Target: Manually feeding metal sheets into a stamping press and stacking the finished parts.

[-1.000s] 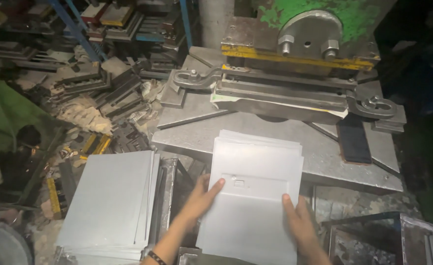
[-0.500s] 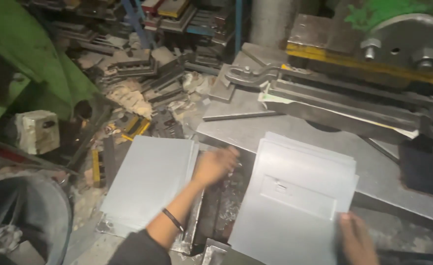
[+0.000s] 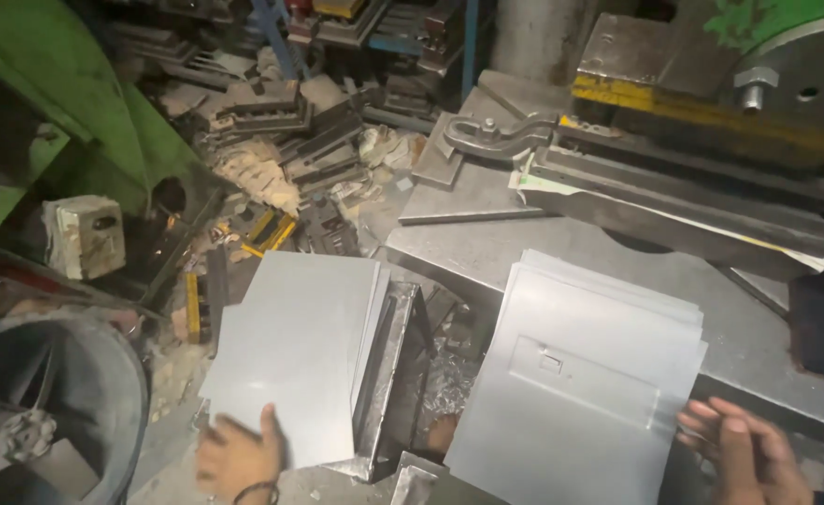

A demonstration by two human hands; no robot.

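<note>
- Lying flat on the steel desk (image 3: 487, 248), the stamped stack of grey metal sheets (image 3: 585, 383) ran its long axis from about 7 o'clock to 1 o'clock, far edge toward the press (image 3: 711, 178).
- A second, plain stack of sheets (image 3: 295, 351) sat at 9 o'clock of the first, well apart, tilted much the same way, on a metal tray (image 3: 388, 379).
- Half a second earlier the left hand was in the air between the two stacks; it had since come down to the plain stack's near edge.
- The left hand (image 3: 239, 454) lay at that stack's 6 o'clock corner, thumb up over the top sheet, fingers under or behind it; whether it gripped I cannot tell.
- The right hand (image 3: 744, 449) rested open at the stamped stack's 4 o'clock corner, fingers spread and touching its edge, clamping nothing.
- Both hands were well apart.
</note>
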